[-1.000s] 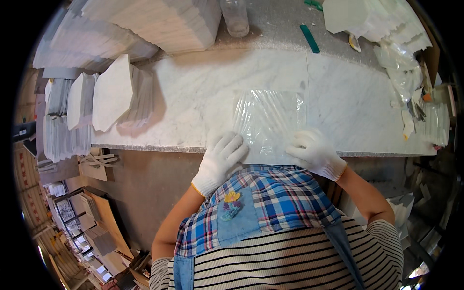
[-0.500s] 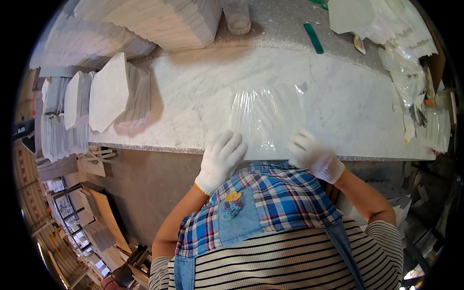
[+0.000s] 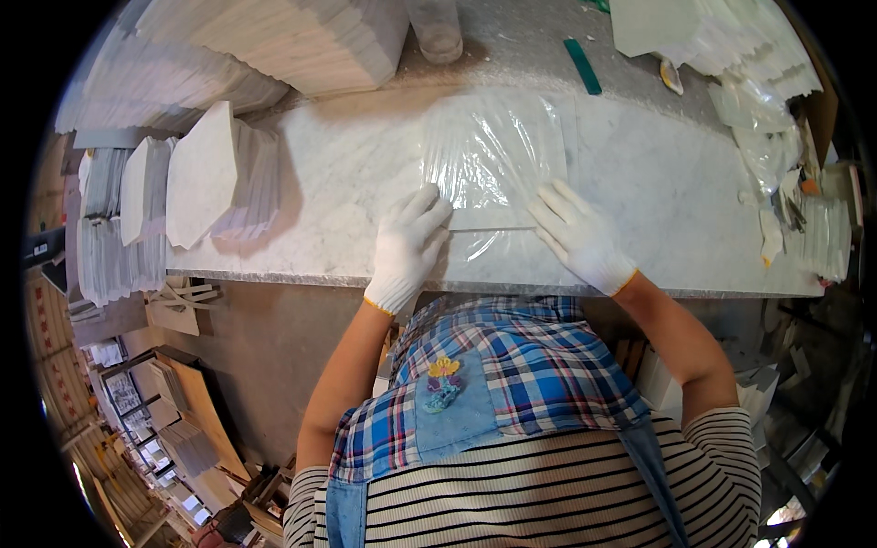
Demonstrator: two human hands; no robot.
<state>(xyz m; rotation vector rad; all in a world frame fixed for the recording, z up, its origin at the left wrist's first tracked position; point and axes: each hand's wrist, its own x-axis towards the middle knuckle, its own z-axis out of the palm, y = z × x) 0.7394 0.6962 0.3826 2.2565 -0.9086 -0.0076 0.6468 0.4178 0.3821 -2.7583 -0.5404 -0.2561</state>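
A pale flat tile (image 3: 489,219) lies in front of me on the white marble slab, under clear, creased plastic film (image 3: 480,155). The film shines with reflections, and a loose flap of it spreads from the tile's near edge toward me. My left hand (image 3: 408,239), in a white knit glove, rests at the tile's left near corner with fingers stretched forward. At the right near corner is my right hand (image 3: 577,230), gloved alike, its fingers extended and lying over the film's edge.
Upright white hexagonal tiles (image 3: 206,178) stand on the left, with taller stacks (image 3: 274,41) behind. A clear cup (image 3: 437,32) and a green strip (image 3: 582,67) lie at the back. Stacked plastic sheets (image 3: 722,36) and crumpled film (image 3: 763,128) are at right. The slab's edge (image 3: 301,279) runs before me.
The film-covered tile has moved away from the slab's near edge. Both my hands have gone forward with it, and the right hand's fingers have straightened out.
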